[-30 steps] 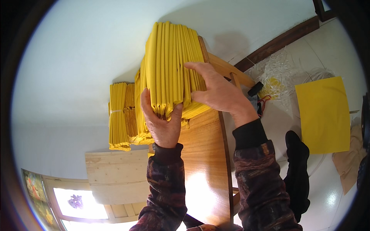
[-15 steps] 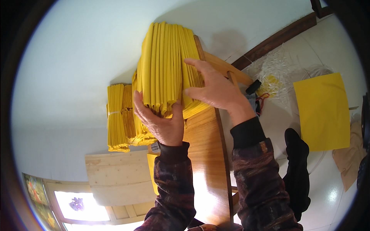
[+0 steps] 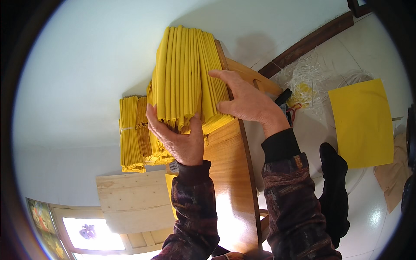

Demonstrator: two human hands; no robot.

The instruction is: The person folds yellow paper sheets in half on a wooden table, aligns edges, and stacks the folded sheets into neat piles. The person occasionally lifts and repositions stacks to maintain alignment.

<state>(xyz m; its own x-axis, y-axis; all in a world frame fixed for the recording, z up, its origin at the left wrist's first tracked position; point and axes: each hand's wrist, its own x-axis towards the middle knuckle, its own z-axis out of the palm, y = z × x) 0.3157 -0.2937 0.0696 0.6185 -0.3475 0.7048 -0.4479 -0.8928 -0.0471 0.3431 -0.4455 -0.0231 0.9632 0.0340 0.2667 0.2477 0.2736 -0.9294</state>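
A thick bundle of folded yellow sheets stands at the far end of the wooden table, its folds lined up side by side. My left hand grips the near end of this bundle, thumb on the right and fingers round the left side. Directly to its right is another row of folded yellow sheets. My right hand is at that row's right side, fingers and thumb apart, fingertips at or against the folds; whether they press on it I cannot tell.
To the left are more yellow bundles, one tied with a white band. A pale wooden board is at the lower left. On the floor to the right lie a yellow sheet, tangled white strips and brown paper. A wall runs behind.
My right hand has shifted slightly right and down, and the right row of sheets shows wider beside the left bundle. My left hand keeps its grip, a little further left.
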